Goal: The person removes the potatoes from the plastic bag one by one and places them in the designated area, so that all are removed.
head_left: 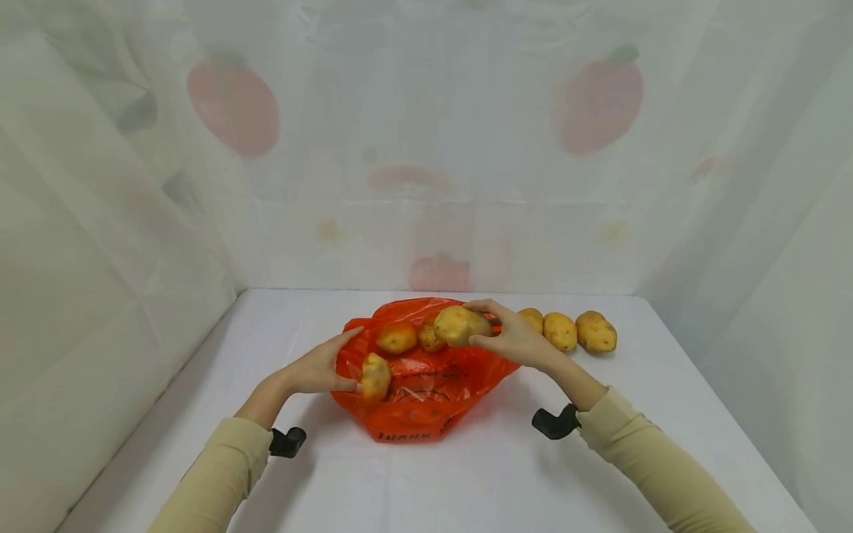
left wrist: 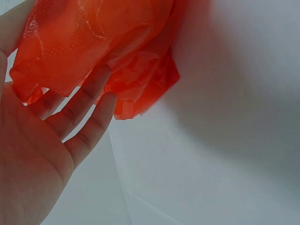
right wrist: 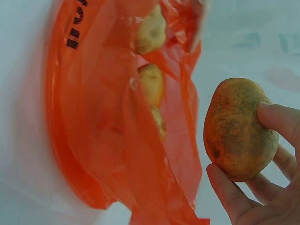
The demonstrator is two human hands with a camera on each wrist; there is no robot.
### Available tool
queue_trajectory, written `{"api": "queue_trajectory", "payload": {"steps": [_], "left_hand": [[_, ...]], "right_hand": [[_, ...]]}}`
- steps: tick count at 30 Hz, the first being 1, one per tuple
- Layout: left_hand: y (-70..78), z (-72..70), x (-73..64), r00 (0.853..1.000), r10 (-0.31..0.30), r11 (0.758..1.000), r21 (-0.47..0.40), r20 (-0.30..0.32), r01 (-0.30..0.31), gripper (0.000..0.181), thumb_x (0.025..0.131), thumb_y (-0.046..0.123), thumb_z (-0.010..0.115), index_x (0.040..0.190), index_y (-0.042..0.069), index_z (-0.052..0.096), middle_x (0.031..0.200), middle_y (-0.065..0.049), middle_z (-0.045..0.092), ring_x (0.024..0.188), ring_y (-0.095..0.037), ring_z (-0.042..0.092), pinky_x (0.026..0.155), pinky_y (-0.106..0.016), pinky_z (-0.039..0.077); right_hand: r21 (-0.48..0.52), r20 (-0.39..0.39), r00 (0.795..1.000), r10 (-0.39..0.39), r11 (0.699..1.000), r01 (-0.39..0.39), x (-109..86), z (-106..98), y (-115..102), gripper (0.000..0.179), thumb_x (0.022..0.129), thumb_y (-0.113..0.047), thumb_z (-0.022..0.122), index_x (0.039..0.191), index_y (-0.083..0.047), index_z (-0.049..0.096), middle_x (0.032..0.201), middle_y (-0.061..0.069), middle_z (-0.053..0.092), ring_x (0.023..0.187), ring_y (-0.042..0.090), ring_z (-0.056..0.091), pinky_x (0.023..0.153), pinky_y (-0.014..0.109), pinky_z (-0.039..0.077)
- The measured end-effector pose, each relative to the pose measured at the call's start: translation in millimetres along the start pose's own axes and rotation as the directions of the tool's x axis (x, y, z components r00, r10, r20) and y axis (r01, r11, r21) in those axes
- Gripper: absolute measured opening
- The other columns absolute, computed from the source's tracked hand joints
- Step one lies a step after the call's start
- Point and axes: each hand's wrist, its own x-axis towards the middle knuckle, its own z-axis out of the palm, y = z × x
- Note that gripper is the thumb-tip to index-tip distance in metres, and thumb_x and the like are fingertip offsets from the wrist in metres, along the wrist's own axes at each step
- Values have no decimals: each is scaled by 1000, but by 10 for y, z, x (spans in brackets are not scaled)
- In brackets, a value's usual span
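My right hand (head_left: 518, 340) holds a potato (head_left: 456, 326) between thumb and fingers, above the right part of a red plastic bag (head_left: 426, 403). In the right wrist view this potato (right wrist: 239, 129) is raised beside the bag's opening. The bag lies mouth-open on the table with three potatoes inside: one on the left (head_left: 375, 376), one at the back (head_left: 397, 337) and a smaller-looking one (head_left: 430, 337) partly behind the held potato. At the bag's left side is my left hand (head_left: 315, 370), its thumb and fingers spread wide; its fingers (left wrist: 89, 96) touch the bag's outside.
To the right of the bag, potatoes stand in a row on the white table (head_left: 426, 488): one (head_left: 531, 317) partly hidden by my right hand, a middle one (head_left: 560, 331) and a right one (head_left: 596, 332). Pale curtains (head_left: 426, 148) with faded fruit prints surround the table.
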Motion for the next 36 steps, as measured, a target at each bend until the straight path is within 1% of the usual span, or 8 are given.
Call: {"api": "queue_trajectory", "payload": {"steps": [5,8,15,20,24,28,30,36], "left_hand": [[-3,-10,-3,1000,-4,1000,-7,-2,4,94,72,27,76,147,18,21,146,-11,31,132,-32,31,103,-54,32],[-3,-13,-1,1000,-1,1000,-9,-3,1,94,72,27,76,147,17,21,146,-11,30,132,-32,30,103,-55,31],[-5,-11,3,1000,-2,1000,-8,-4,1,95,71,28,77,147,17,21,146,-12,31,132,-33,31,103,-54,32],[-5,-14,6,1000,5,1000,-21,-4,-5,94,71,26,77,147,17,22,145,-13,32,130,-33,33,102,-53,34],[2,-20,4,1000,6,1000,-21,-4,-6,94,72,25,77,147,17,22,146,-13,31,131,-33,32,103,-54,33],[12,-24,-6,1000,5,1000,-10,-8,-5,94,71,26,77,147,17,21,146,-12,30,132,-33,31,103,-54,32],[17,-26,-9,1000,4,1000,-10,-7,-4,94,71,26,77,147,16,21,146,-12,30,132,-33,31,104,-54,31],[25,-29,-9,1000,3,1000,-7,-1,-3,94,72,26,76,147,16,21,147,-12,30,132,-33,31,103,-54,32]], "right_hand": [[29,-22,1000,17,999,-17,-45,-90,73,53,83,-30,68,130,-29,46,135,0,48,119,34,48,91,46,47],[52,-31,999,6,999,-4,-78,-134,126,53,83,-30,68,131,-27,46,136,1,46,118,36,49,92,48,46],[129,-21,1000,22,991,-19,-177,-251,193,55,83,-33,67,133,-27,44,139,1,42,120,34,46,87,42,50],[159,-55,997,52,986,-43,-241,-351,204,57,83,-34,68,133,-25,43,140,2,41,122,34,45,82,40,52],[144,-104,993,47,989,-32,-254,-413,223,57,83,-32,68,134,-24,44,140,5,40,120,36,47,78,37,54],[112,-128,989,68,992,-53,-278,-459,270,58,84,-33,67,135,-24,42,142,7,39,118,37,47,73,32,53],[116,-132,988,82,991,-66,-302,-481,306,59,84,-33,66,136,-23,40,143,8,37,117,38,47,75,32,53],[162,-160,983,94,985,-68,-398,-542,433,61,87,-30,63,139,-17,36,145,14,33,119,40,45,85,43,50]]}}
